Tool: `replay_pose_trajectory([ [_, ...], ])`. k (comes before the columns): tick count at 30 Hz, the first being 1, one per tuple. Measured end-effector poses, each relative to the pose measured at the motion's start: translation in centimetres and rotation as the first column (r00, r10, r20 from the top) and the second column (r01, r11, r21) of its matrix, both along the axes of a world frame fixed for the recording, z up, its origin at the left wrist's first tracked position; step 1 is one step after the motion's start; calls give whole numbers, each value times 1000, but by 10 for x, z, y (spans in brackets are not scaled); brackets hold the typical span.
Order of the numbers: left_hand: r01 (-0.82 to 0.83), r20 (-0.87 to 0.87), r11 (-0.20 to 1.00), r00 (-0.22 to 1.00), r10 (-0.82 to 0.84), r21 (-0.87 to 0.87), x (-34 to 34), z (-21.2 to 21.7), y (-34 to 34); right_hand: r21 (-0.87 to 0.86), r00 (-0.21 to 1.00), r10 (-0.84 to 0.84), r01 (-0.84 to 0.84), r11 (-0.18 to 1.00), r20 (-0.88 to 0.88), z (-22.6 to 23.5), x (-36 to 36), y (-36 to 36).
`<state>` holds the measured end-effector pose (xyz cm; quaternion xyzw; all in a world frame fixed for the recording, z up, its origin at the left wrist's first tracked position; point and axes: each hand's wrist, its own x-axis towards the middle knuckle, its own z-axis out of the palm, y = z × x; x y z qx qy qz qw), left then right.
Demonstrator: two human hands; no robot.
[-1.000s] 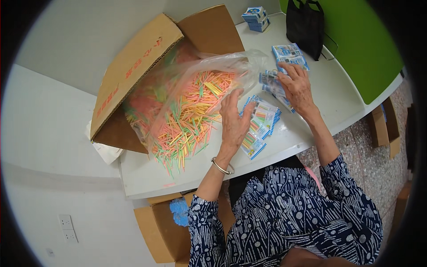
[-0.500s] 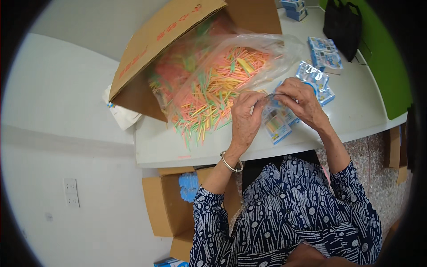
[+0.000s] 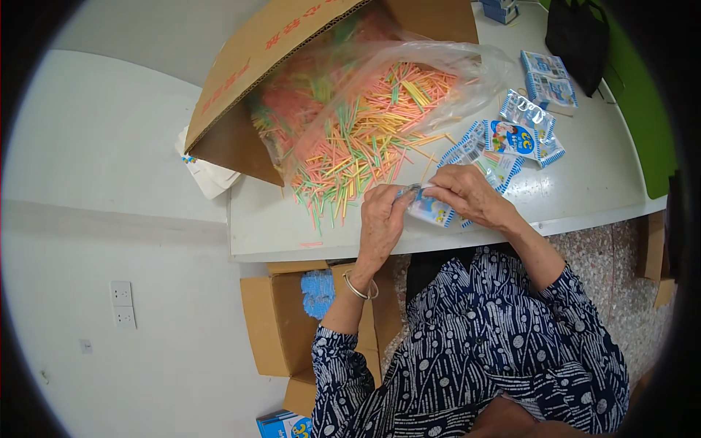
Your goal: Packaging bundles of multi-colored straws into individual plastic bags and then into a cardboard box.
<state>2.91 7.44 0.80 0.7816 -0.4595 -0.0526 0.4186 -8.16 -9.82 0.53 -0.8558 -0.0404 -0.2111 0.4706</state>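
Having come off the heap of thin pink, yellow and green plastic sticks [image 3: 365,146], the left hand [image 3: 381,219] and right hand [image 3: 467,196] are now pinching one small blue-and-white foil packet [image 3: 429,210] together, just above the white table's [image 3: 584,190] near edge, suggesting handling of that packet is under way.

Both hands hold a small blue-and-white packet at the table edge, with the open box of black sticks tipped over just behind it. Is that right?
Not quite: the sticks spilling from the box are pink, green, yellow and orange, not black, as the head view shows. The rest stands: the left hand and right hand hold the packet at the table edge.
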Motion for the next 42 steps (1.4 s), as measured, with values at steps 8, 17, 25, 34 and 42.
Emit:
replay_pose_trajectory([
  [8,65,-169,989,985,-41,136,10,-3,10,64,998,66,-64,996,-20,-1,1,3],
  [17,-410,477,905,822,310,118,103,16,9,169,996,-83,79,982,20,0,-4,3],
  [25,-672,768,728,537,350,138,129,-19,-25,229,984,-178,173,958,-1,-1,-5,-1],
  [34,-688,524,698,676,518,198,148,-39,-29,291,984,-176,161,943,26,1,0,2],
  [42,-451,269,872,879,395,192,149,-31,-24,407,974,-212,225,885,-78,-1,6,2],
])
